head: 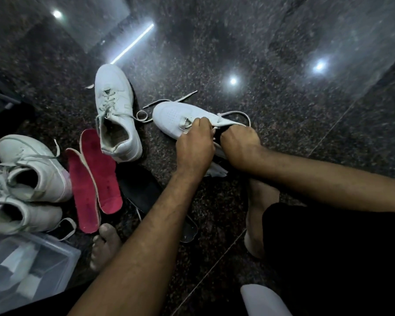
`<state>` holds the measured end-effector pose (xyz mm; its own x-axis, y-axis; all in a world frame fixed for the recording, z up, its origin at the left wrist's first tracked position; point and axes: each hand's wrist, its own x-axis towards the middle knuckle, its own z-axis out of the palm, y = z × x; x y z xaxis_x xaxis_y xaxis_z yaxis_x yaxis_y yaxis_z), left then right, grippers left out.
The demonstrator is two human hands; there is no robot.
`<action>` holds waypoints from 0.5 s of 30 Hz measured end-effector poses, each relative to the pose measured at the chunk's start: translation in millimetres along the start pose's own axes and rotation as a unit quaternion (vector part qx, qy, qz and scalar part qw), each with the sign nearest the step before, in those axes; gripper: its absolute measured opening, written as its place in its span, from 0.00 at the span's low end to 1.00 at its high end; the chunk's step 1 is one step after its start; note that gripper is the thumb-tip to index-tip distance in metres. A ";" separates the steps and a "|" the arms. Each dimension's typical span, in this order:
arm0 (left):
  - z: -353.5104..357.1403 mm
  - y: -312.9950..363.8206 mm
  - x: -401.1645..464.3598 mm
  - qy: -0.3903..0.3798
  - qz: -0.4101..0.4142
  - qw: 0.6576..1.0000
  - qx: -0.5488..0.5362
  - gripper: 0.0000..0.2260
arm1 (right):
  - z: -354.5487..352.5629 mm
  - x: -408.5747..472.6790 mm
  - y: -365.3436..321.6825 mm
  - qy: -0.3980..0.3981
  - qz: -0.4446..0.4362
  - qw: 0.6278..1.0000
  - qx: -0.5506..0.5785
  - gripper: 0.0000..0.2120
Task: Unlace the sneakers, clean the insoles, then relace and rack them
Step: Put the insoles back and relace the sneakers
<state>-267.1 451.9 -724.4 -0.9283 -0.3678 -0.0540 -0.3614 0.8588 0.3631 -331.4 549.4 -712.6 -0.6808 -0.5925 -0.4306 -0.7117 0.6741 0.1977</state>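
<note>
Working lace (235, 115) at sneaker (176, 115) on floor ahead; unlacing or relacing, cannot tell. Left hand (195, 142) pinching lace at eyelets, right hand (238, 144) clenched on sneaker's opening. Next: feeding lace through eyelet. Red insoles (96, 176) lying left.

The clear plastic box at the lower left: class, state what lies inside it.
Inside the clear plastic box, white folded pieces, perhaps cloth or paper, show through its lid. A dark area lies beside them; what it is cannot be told, and the box's bottom is hidden.
</note>
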 end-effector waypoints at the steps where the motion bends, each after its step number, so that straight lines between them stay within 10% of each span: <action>1: -0.1 -0.2 -0.5 -0.004 -0.001 1.000 0.005 0.11 | -1.4 2.0 0.4 -0.013 0.001 1.000 0.003 0.12; 15: -0.5 -0.3 -4.2 0.002 -0.004 1.000 -0.003 0.11 | -1.8 -1.3 13.1 -0.004 0.007 0.998 0.068 0.12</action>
<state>-263.1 453.1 -723.8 -0.9247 -0.3771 -0.0527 -0.3689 0.8531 0.3689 -340.1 558.2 -707.8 -0.6886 -0.5801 -0.4350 -0.6723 0.7356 0.0832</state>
